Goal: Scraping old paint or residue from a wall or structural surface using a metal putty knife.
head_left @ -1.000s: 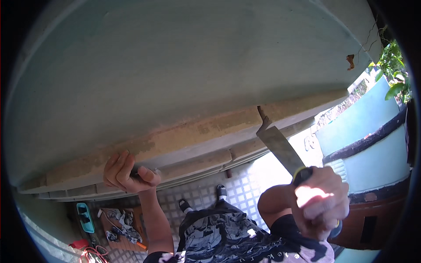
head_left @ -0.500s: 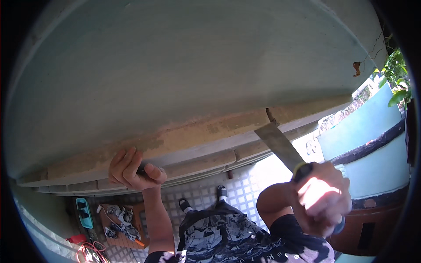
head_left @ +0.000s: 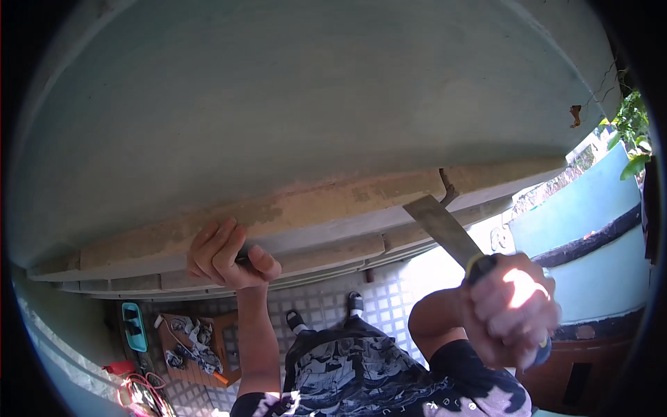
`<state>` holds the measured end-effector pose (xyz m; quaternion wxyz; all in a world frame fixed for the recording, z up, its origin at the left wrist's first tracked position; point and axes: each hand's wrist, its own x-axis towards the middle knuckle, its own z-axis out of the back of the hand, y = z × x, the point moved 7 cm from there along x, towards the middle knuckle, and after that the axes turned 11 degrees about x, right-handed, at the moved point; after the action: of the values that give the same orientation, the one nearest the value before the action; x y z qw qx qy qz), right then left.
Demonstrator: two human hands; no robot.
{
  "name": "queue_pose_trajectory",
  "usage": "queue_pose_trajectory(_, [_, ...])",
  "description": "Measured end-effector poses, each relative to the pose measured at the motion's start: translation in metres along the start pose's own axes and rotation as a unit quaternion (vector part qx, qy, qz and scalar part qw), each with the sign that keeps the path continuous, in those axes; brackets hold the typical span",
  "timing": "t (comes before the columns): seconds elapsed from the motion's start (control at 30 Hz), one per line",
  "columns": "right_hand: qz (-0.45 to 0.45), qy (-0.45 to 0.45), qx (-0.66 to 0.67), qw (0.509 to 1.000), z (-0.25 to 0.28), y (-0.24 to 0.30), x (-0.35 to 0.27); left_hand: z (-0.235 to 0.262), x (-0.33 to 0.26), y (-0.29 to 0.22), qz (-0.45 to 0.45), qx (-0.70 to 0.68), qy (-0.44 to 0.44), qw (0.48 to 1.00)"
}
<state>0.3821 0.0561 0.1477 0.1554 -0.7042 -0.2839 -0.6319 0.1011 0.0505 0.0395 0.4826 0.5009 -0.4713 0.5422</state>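
Observation:
In my right hand [head_left: 513, 313], a fist is wrapped round the handle of a putty knife [head_left: 445, 229] with a flat grey metal blade and a dark, yellow-edged collar. Its blade points up and left, its tip at the lower edge of a worn, yellowish ledge [head_left: 333, 200], left of a dark crack [head_left: 446, 184]. My left hand [head_left: 229, 257] is raised against the ledge further left, fingers curled and thumb bent toward them. Something dark shows between thumb and fingers, too small to make out.
A large pale green surface [head_left: 313, 90] fills the view above the ledge. More ledges step down below it. On the tiled floor [head_left: 319, 299] are a turquoise tray [head_left: 135, 326], a brown board [head_left: 182, 374] with crumpled cloth, and a pink hose [head_left: 147, 389]. A light blue wall [head_left: 597, 201] stands right.
The view has shifted, so the ledge and left hand appear further right. Against the ledge, the blade tip has moved left and slightly down, away from the crack. Both hands keep their grip.

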Motion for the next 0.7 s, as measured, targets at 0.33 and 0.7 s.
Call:
queue_pose_trajectory(0.33, [0.038, -0.013, 0.125, 0.991, -0.025, -0.023, -0.006, 0.006, -0.007, 0.011, 0.008, 0.017, 0.011, 1.000])
queue_pose_trajectory(0.7, [-0.045, 0.007, -0.039, 0.998, -0.029, -0.035, 0.002, 0.004, 0.006, 0.002, 0.006, -0.016, 0.011, 1.000])
